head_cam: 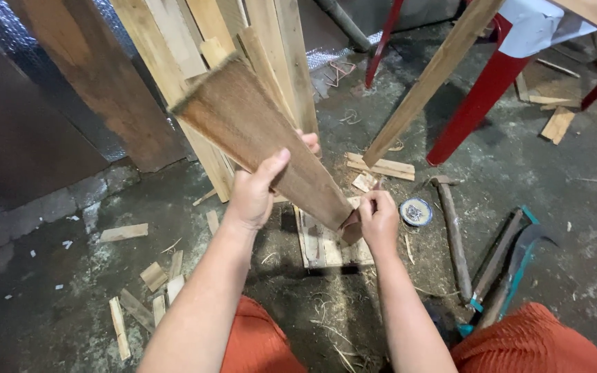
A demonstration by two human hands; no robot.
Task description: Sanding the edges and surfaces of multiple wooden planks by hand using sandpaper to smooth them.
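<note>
Here the left hand (251,197) clasps the middle of a brown wooden board (260,141) while the right hand (378,221) pinches its lower end, holding it tilted above a small slatted panel (323,245) on the concrete floor (70,290). The board is lifted, not yet set down. Offcuts (150,293) lie left, a hammer (452,231) and a saw (513,266) right, leaning planks (271,41) just behind.

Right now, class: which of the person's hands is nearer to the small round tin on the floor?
Right. The right hand grips the plank's lower end just beside the tin; the left hand holds the plank farther away.
</note>
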